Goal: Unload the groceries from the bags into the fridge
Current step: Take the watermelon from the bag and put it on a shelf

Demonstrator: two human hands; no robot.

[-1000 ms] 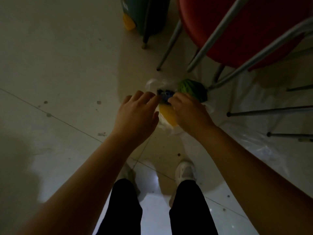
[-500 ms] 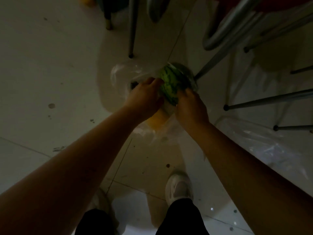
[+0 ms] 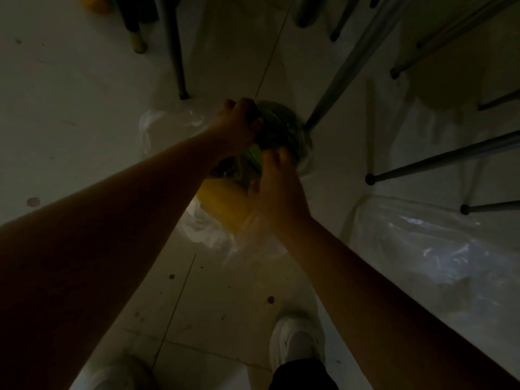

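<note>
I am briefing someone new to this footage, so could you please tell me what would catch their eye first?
Both hands, left hand and right hand, grip a green watermelon in a clear plastic bag on the floor at centre. Just below it glows a yellow item, and metal chair legs slant above.

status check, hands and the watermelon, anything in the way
Left hand and right hand both grip the watermelon. Watermelon low in the plastic bag on the floor. Chair leg close beside it.

Striped green watermelon (image 3: 281,128) sits in clear bag (image 3: 202,229) on floor.
</note>
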